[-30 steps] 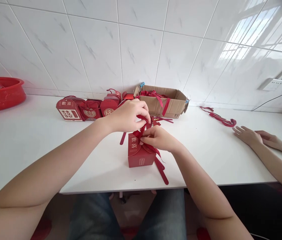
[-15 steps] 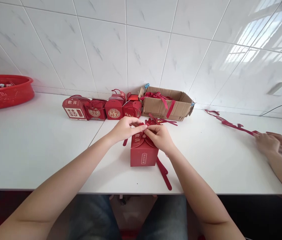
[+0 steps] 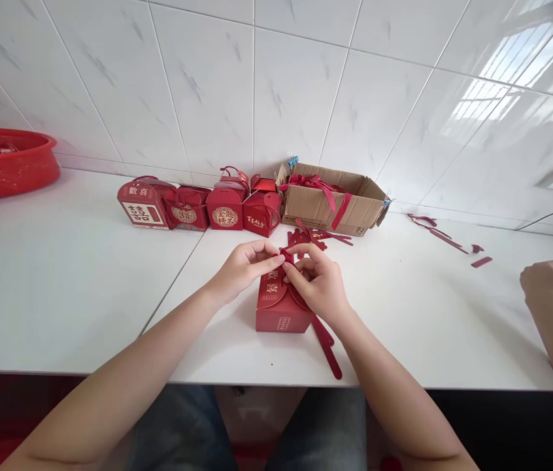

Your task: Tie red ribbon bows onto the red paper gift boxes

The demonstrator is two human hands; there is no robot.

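A red gift box (image 3: 282,318) with gold characters stands on the white table in front of me. Over its top, my left hand (image 3: 243,267) and my right hand (image 3: 321,280) meet, thumbs and forefingers pinched on a small red strap (image 3: 285,252). The fingers partly cover that strap, so how it runs through the box top cannot be made out. Beside the box, under my right wrist, lies a dark red strap piece (image 3: 328,348). Just behind my hands is a pile of loose red strips (image 3: 312,235).
Several finished-looking red boxes (image 3: 189,208) line the wall. Next to them stands a cardboard box (image 3: 333,212) of red ribbons. A red basket (image 3: 12,171) is far left. At right, another person's hand (image 3: 551,282) is near scattered red strips (image 3: 436,232).
My hands stay pinched at the box top, and the box appears tilted slightly away. At right, the other person's hands have drawn back from the strips on the table.
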